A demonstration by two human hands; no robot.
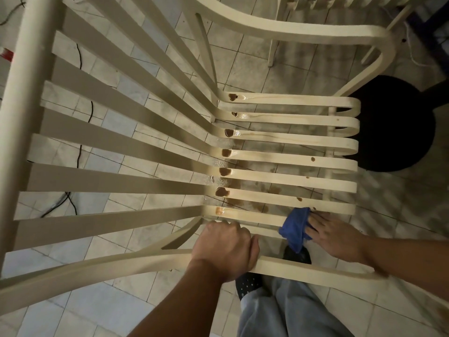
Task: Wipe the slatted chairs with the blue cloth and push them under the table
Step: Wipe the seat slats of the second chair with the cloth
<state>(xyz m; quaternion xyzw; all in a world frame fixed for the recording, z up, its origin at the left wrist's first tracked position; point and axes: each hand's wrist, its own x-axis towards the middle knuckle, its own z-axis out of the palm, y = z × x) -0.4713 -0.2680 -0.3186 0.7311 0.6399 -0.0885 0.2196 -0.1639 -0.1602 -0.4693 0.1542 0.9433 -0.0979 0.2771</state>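
Left hand [224, 246] grips the near armrest [315, 266], steadying the slatted chair [121, 176]. Right hand [337, 237], fingers [318, 223] flat, presses the blue cloth [295, 228] on the nearest seat slat [255, 215]. Draw it along each slat toward the brown puddles [222, 192] at the bend, blotting, not smearing.

Pale tiled floor [243, 66], black cables [80, 152], dim light

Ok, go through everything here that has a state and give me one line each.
Slatted chair: upright, unwiped, with brown puddles where the seat slats meet the back.
Blue cloth: bunched on the nearest seat slats, one end hanging through.
Right hand: straight fingers pressing the cloth.
Left hand: gripping the near armrest.
Floor: brown drips under the seat.
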